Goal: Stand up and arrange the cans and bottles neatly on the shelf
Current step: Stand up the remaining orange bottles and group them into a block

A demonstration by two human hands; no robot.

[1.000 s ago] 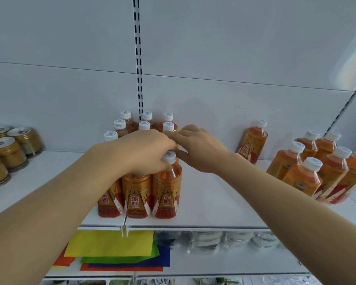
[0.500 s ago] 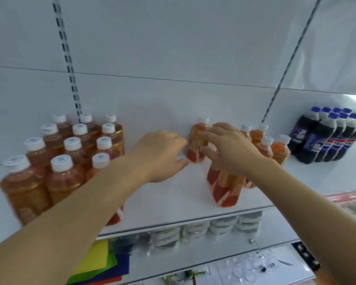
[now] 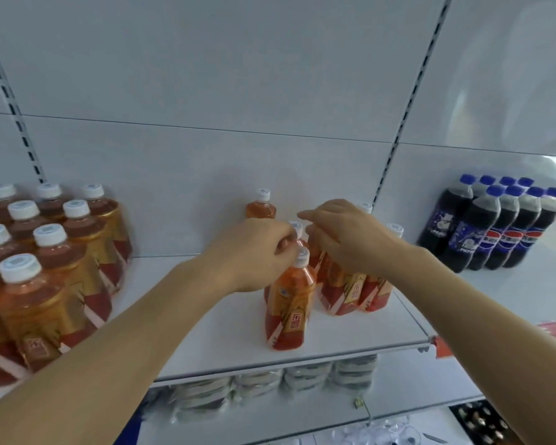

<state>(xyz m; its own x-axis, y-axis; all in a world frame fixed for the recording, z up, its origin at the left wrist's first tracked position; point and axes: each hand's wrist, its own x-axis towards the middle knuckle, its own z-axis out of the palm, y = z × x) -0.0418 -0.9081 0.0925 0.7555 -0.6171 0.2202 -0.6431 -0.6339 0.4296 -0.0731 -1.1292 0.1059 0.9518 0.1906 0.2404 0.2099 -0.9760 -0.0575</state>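
Left hand (image 3: 257,252) grip pinching front orange bottle (image 3: 289,303) at its neck, right hand (image 3: 347,239) over neighbouring bottles (image 3: 350,290) — grip unclear

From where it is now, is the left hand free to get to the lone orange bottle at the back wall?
Probably yes. The lone bottle stands apart just behind the left hand, with bare shelf beside it. But that hand's fingers are curled at a nearer bottle's cap, so it must let go first.

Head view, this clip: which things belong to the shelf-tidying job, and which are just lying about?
Job:
left hand on an orange bottle's neck
right hand over the middle bottle cluster
arranged orange bottles
cola bottles

Lying about:
packets on the lower shelf
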